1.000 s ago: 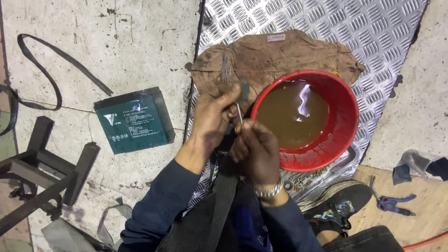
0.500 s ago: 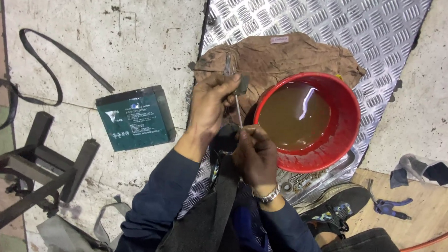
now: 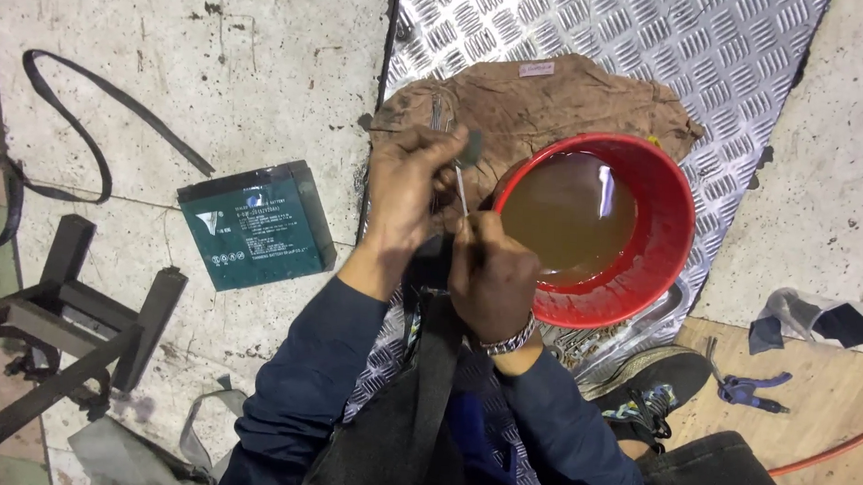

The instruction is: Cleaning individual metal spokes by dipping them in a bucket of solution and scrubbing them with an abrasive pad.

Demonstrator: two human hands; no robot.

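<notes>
Green battery (image 3: 257, 226) on concrete; black strap (image 3: 92, 116) — blue pliers (image 3: 752, 388) far right

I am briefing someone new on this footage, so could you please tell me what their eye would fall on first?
First the red basin of murky brown water, right of centre on a brown cloth over a checker plate. Just left of it, the left hand and right hand meet over a thin pale rod and a small dark piece. Further left, a dark green battery lies on concrete.
</notes>
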